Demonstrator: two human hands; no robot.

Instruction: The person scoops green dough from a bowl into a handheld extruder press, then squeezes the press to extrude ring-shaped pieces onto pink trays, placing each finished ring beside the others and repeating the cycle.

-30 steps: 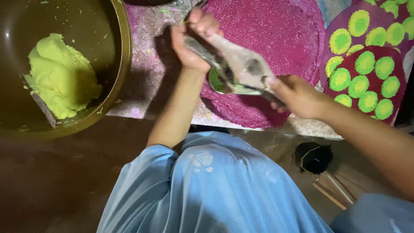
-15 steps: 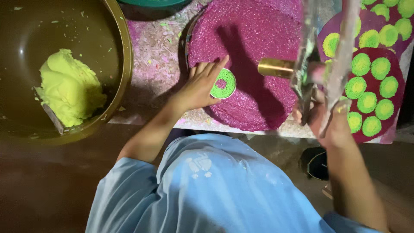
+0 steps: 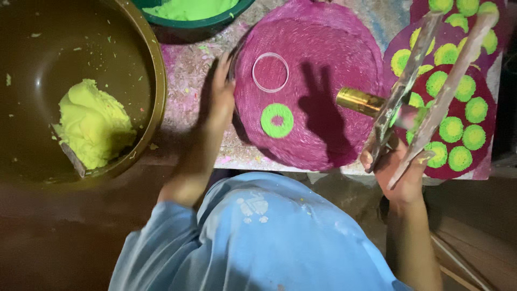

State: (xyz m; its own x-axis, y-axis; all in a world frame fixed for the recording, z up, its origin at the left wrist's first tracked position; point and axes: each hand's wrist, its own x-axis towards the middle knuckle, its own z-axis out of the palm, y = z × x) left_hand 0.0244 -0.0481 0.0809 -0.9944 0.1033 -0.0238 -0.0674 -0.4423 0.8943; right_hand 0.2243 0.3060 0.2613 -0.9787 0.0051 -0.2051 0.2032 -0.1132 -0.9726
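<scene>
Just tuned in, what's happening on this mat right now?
A person presses green dough rings onto a round magenta mat. The right hand holds a two-handled press with a brass barrel above the mat; the left hand rests on the mat's left edge. One green ring and a clear ring lie there. More dough sits in the brown bowl.

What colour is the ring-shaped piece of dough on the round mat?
Bright green, on the magenta woven mat; the dough ring shows in the head view.
</scene>
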